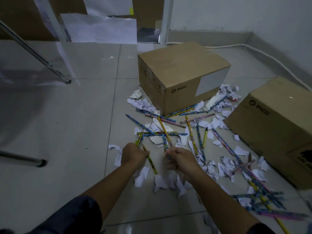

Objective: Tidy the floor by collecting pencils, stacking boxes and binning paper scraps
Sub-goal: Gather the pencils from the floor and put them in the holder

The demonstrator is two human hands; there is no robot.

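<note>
Patterned pencils point(168, 130) lie criss-crossed on the tiled floor point(67, 115) among torn paper scraps point(160, 180), between two cardboard boxes marked PICO. The left hand point(133, 153) grips a small bundle of pencils, one yellow pencil point(150, 160) slanting down out of the fist; the right hand point(179, 157) curls its fingers round the near end of a blue pencil point(164, 141) in the heap, which looks partly lifted, though motion blur leaves the grip uncertain. The step in hand appears to be pencil collection, at an early stage: many pencils are loose, including a dense cluster point(263, 198) at lower right. The nearer box point(276, 125) and the farther box point(182, 73) stand apart, unstacked, and no bin is visible. The next move probably calls for passing the blue pencil into the left-hand bundle, then reaching rightward without catching scraps.
</note>
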